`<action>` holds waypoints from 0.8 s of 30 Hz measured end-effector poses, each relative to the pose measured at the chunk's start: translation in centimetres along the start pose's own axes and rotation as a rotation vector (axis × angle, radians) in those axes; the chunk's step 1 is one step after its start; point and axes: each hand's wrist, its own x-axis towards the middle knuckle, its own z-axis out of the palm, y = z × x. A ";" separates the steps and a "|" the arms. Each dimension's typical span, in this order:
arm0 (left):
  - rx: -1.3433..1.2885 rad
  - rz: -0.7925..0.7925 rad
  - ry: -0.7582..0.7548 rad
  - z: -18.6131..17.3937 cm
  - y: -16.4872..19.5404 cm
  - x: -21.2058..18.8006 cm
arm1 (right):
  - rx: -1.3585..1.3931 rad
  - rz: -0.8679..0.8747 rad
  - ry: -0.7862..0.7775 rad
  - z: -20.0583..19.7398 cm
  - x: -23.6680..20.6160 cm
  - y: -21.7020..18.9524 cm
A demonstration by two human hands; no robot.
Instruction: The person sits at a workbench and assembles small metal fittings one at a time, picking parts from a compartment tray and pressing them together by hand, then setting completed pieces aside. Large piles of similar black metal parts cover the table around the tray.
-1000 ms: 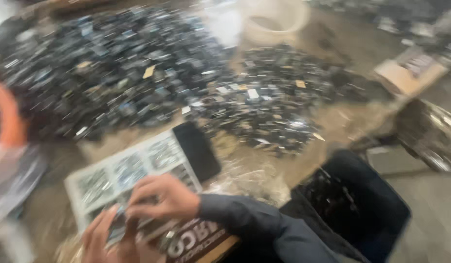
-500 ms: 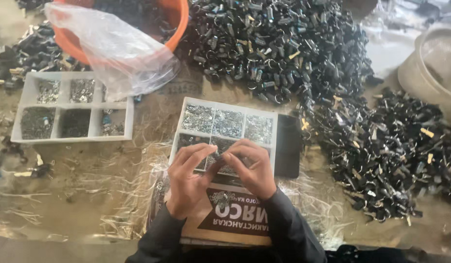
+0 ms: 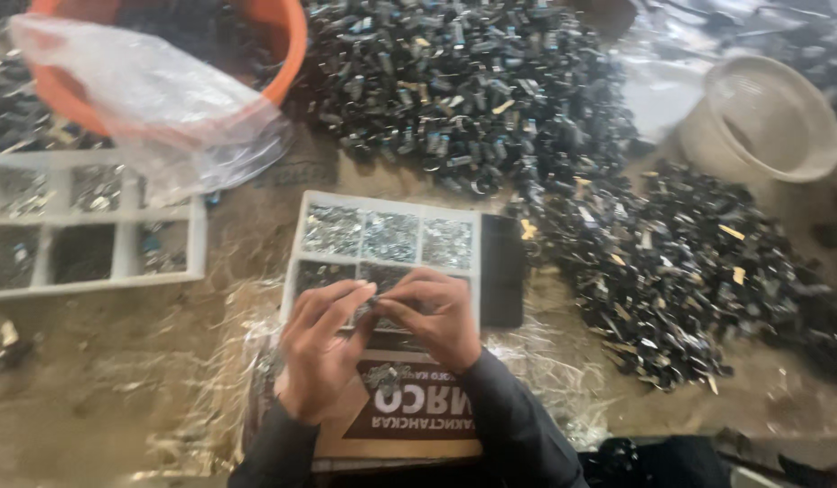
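My left hand (image 3: 321,348) and my right hand (image 3: 436,316) meet fingertip to fingertip over a white compartment tray (image 3: 388,237) filled with small shiny metal parts. Both pinch one small dark metal part (image 3: 371,307) between them. The tray rests on a brown cardboard box (image 3: 409,411) with printed lettering, right in front of me. A black flat piece (image 3: 502,271) lies along the tray's right side.
A large heap of small black and silver parts (image 3: 463,81) spreads across the back, and another heap (image 3: 680,262) lies right. An orange basin (image 3: 283,45) with a clear plastic bag (image 3: 156,99) stands back left. A second white compartment tray (image 3: 93,230) sits left; a white bucket (image 3: 771,117) stands right.
The view swung from the right side of the table back to the centre. My hands stay together over the tray, working the small part.
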 end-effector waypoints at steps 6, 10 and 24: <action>-0.036 -0.054 -0.019 0.2 -0.2 -1.0 | 0.149 -0.016 -0.082 -0.7 -0.1 0.2; 0.014 -0.047 0.043 1.5 -0.4 -1.7 | 0.204 -0.004 -0.017 -1.1 -0.9 0.9; -0.066 -0.113 0.027 1.2 -0.8 -2.9 | 0.600 -0.481 -0.165 -13.8 -8.6 -19.9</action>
